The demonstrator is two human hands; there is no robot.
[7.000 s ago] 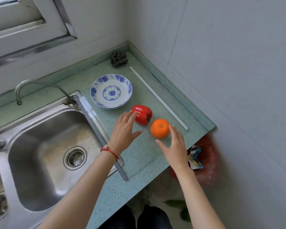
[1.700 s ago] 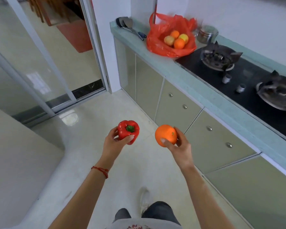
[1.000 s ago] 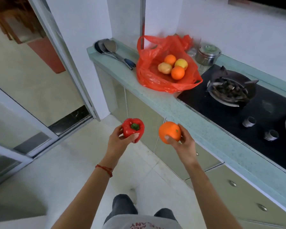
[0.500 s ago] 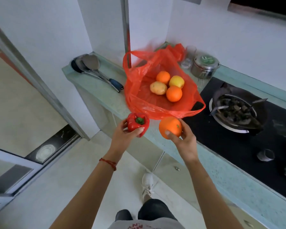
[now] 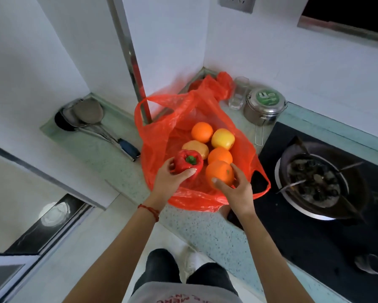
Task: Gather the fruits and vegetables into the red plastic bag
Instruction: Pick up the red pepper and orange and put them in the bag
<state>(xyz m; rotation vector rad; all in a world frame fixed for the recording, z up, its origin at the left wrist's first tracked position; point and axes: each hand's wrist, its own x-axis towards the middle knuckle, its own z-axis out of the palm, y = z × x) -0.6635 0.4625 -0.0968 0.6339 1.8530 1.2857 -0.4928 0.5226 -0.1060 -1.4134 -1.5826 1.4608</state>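
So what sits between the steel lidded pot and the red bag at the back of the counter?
In the head view, a clear glass stands between the steel lidded pot and the bunched back of the red bag.

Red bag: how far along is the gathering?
Nearly done. Four round fruits already lie in the red bag. In hand: the left hand holds the red pepper and the right hand holds an orange, both over the bag's opening. Left: release both inside.
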